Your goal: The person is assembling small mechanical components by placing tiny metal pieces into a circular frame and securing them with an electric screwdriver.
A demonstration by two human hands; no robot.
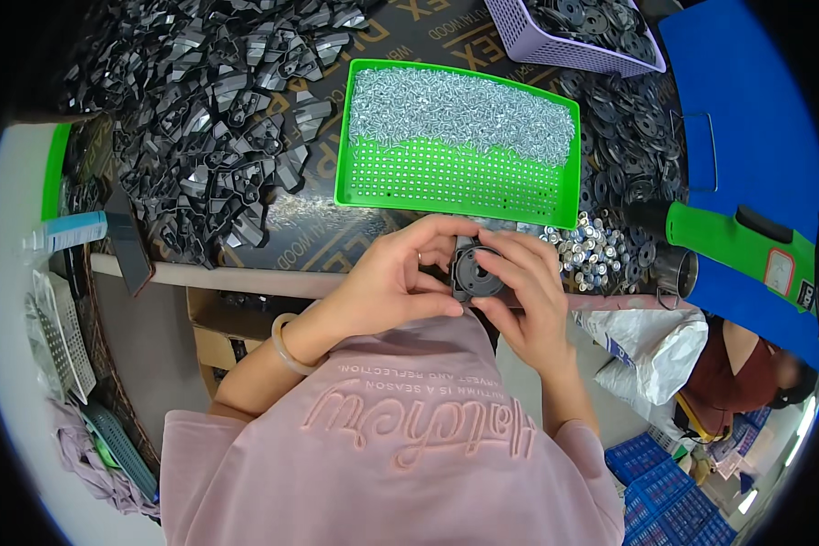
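Close to the table's near edge, both my hands are closed round a black plastic part. It seems to join a round disc (pixel 480 277) with holes to an angular bracket (pixel 461 264). My left hand (pixel 399 275) grips the bracket side, its thumb below and its fingers curled behind. On the disc side, my right hand (pixel 530 289) pinches the rim between thumb and fingers. Just beyond my hands lies a green perforated tray (pixel 455 182) with many small silver screws (pixel 455 109) heaped at its far side.
A wide pile of black angular parts (pixel 218 127) covers the left of the table. Small round metal pieces (pixel 590 253) and black discs (pixel 632 136) lie at right, below a purple basket (pixel 519 36). A green-and-black power tool (pixel 746 250) juts in from the right. Another person (pixel 733 373) is at lower right.
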